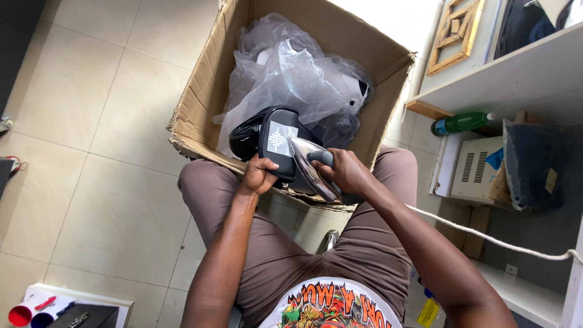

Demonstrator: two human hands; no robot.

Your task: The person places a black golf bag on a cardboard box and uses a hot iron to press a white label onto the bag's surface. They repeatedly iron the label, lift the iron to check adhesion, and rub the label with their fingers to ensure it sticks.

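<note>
A large brown cardboard box (200,91) is sitting open at the upper middle of the frame, its flaps torn and ragged, with crumpled clear plastic bags (291,73) lying inside it. Just below the box's near edge, at frame centre, a square white label (282,139) with grey markings is showing on a black padded case (274,143). At the right edge, a green plastic bottle (461,123) with a blue label band is lying on its side. A small yellow tag (429,312) is hanging at the lower right.
</note>
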